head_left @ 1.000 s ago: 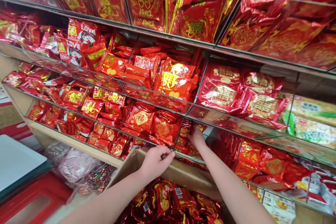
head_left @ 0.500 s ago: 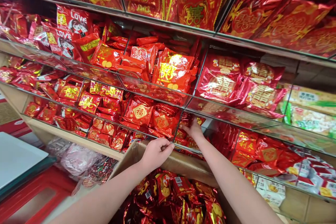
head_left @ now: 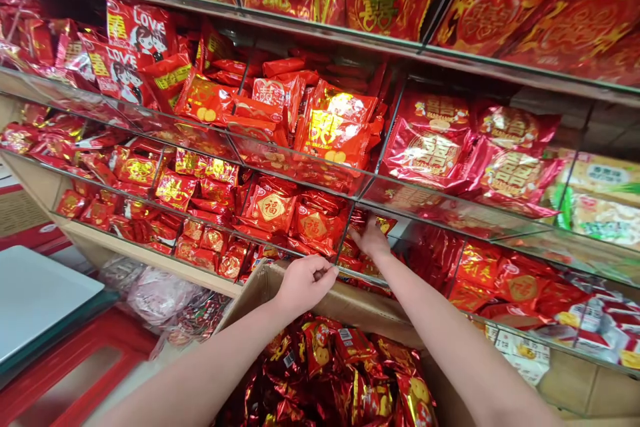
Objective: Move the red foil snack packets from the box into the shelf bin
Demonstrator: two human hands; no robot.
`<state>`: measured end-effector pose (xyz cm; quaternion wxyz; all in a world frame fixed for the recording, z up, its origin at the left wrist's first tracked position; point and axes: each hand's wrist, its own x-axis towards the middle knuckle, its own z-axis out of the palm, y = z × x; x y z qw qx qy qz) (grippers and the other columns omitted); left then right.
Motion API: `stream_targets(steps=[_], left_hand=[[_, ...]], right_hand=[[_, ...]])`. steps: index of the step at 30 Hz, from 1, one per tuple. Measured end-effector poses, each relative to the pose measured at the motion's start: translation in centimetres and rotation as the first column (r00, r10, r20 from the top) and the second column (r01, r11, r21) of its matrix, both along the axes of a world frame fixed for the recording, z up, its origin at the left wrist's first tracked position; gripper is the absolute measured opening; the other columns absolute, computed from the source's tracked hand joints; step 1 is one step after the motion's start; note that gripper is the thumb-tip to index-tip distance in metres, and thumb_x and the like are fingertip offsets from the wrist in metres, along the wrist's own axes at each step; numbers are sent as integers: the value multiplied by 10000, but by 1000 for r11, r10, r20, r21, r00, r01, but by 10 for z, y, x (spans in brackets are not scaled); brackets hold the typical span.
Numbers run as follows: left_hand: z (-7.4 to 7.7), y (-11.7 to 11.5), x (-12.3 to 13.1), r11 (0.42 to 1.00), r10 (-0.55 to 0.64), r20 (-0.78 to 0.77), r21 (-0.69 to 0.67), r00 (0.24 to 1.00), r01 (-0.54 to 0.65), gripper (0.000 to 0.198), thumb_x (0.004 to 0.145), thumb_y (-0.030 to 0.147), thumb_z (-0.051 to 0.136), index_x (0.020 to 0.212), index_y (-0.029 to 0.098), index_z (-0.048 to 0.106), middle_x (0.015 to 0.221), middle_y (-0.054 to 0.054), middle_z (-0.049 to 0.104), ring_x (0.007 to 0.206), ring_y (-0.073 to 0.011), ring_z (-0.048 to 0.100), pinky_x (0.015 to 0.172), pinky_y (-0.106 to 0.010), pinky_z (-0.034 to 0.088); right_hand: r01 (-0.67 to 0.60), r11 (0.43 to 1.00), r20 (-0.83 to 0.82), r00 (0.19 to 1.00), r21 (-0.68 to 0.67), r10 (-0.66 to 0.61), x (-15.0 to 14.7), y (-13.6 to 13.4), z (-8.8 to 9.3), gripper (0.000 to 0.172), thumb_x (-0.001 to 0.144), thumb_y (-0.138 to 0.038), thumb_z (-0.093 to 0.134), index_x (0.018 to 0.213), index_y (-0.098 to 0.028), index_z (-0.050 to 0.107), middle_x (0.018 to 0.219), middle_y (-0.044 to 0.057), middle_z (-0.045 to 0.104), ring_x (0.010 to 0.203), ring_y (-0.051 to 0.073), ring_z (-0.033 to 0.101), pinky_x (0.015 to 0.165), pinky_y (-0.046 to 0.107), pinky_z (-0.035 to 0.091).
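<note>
My left hand [head_left: 306, 283] is closed above the back rim of an open cardboard box [head_left: 350, 303]. Its curled fingertips meet the clear front panel of the lower shelf; whatever they pinch is hidden. Reaching over that panel, my right hand [head_left: 373, 241] is inside a compartment among small red and gold packets [head_left: 349, 250]. Its fingers are blurred and partly hidden, and one shiny packet [head_left: 385, 223] shows just behind it. Below my forearms, the box holds many glossy red snack packets [head_left: 345, 373] with biscuit pictures.
Clear dividers split the tiered shelves into compartments of red packets [head_left: 270, 209]. The middle shelf's transparent front [head_left: 425, 210] hangs close above my right hand. At left are a red plastic stool [head_left: 100, 373], a pale tray [head_left: 45, 300] and clear-wrapped goods [head_left: 163, 297].
The view has shifted slightly, so most shelf goods sit a little farther right. My right hand stays in the same compartment, and my left hand remains closed at the panel.
</note>
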<state>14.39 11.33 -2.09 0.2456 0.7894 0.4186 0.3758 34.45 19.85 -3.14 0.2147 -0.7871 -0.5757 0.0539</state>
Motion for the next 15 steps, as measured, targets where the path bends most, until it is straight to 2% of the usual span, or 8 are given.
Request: stream_targets(steps=[4, 7, 9, 11, 13, 15], left_hand=[[1, 0, -2, 998, -47, -22, 51, 999, 48, 269, 768, 334, 424, 608, 167, 560, 567, 25, 518, 541, -83, 454, 545, -188, 334], [-1, 2, -3, 995, -84, -16, 47, 996, 85, 256, 766, 336, 436, 650, 165, 586, 591, 20, 542, 552, -83, 467, 552, -187, 345], [-3, 1, -5, 992, -119, -2, 38, 993, 119, 232, 757, 323, 452, 682, 164, 602, 623, 14, 564, 572, -84, 482, 557, -183, 354], [-4, -2, -6, 989, -145, 17, 36, 989, 144, 223, 751, 312, 460, 696, 156, 610, 641, 8, 574, 580, -84, 490, 551, -179, 358], [-3, -9, -7, 988, -147, 14, 49, 989, 146, 263, 759, 318, 443, 662, 138, 608, 611, 0, 563, 556, -83, 483, 530, -180, 356], [-2, -19, -7, 977, -205, -68, 42, 977, 208, 325, 776, 322, 404, 600, 131, 600, 555, -2, 545, 523, -84, 475, 516, -185, 354]], right_hand=[[44, 996, 16, 999, 82, -45, 6, -10, 7, 834, 677, -666, 345, 1273, -105, 183, 1118, 214, 438, 988, 313, 480, 772, 423, 384], [-1, 969, 77, 997, 247, -18, 6, -25, 18, 647, 748, -560, 354, 1199, -97, 335, 1079, 212, 443, 953, 310, 487, 762, 434, 389], [-135, 909, 128, 988, 395, 91, 3, -45, 26, 472, 778, -448, 394, 1093, -100, 443, 1024, 177, 473, 960, 275, 474, 802, 410, 382], [-308, 802, 203, 950, 511, 236, -4, -77, 31, 338, 781, -349, 432, 1024, -119, 487, 997, 139, 487, 981, 234, 452, 849, 375, 368], [-472, 714, 283, 881, 517, 379, -9, -116, 28, 276, 777, -277, 452, 1015, -144, 497, 1014, 119, 479, 981, 210, 446, 850, 353, 377], [-621, 653, 376, 783, 434, 495, -12, -155, 19, 218, 771, -220, 456, 972, -171, 527, 995, 101, 495, 945, 203, 457, 824, 354, 394]])
